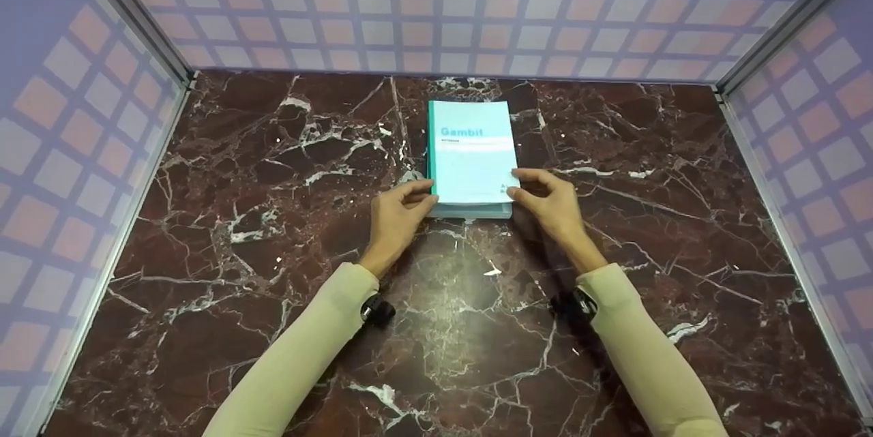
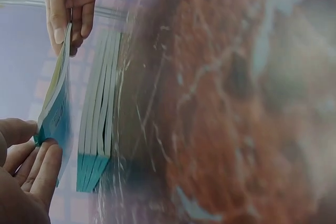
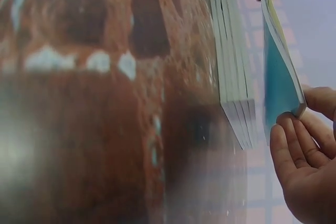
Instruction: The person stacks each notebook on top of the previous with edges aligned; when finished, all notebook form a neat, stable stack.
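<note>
A notebook point(image 1: 474, 168) with a pale cover, a green spine and the word "Gambit" is held level by its near corners. My left hand point(image 1: 395, 215) pinches it at the spine side, thumb on top and fingers beneath. On the opposite edge, my right hand point(image 1: 556, 204) grips the other near corner the same way. Below it, a stack of several similar notebooks point(image 2: 96, 108) lies on the table, with a gap between it and the held one in both wrist views. From the head view, the held notebook hides most of the stack point(image 1: 474, 211).
The tabletop point(image 1: 273, 273) is dark red marble with white veins. Panels with a checked pattern stand at the back point(image 1: 382, 28), the left point(image 1: 68, 171) and the right point(image 1: 818, 151), joined by metal strips.
</note>
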A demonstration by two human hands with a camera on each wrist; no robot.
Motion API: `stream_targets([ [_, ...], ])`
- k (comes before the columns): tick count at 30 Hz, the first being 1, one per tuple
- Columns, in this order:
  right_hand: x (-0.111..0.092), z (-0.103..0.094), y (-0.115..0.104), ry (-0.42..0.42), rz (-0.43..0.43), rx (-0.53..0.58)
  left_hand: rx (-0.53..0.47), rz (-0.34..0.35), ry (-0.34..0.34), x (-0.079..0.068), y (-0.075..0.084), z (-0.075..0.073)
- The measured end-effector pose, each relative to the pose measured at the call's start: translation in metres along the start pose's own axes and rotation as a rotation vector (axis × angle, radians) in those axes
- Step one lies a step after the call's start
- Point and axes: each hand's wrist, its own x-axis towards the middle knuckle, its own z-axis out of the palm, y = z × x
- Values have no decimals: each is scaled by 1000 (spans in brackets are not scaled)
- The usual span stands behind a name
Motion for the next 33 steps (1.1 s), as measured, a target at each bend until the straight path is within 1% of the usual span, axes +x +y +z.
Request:
stream_targets([
  [7,0,5,4,-23,19,-35,47,-3,-20,1,-7,-3],
  [13,0,4,6,-53,12,-47,114,4,-12,3,-11,-4],
  [15,0,3,6,-46,-3,-82,134,15,-11,3,-12,-4],
  [20,-2,3,3,-34,-50,-225,187,38,0,3,-14,-5],
  [22,-4,4,2,-42,-66,-259,189,37,-7,3,-14,-5],
  [26,-7,3,3,-64,-72,-271,168,23,-47,2,-16,-5],
  [29,-9,2,4,-85,-49,-281,163,13,-75,1,-16,-4],
  [33,-11,0,3,-120,-11,-351,172,-10,-84,1,-16,-3],
])
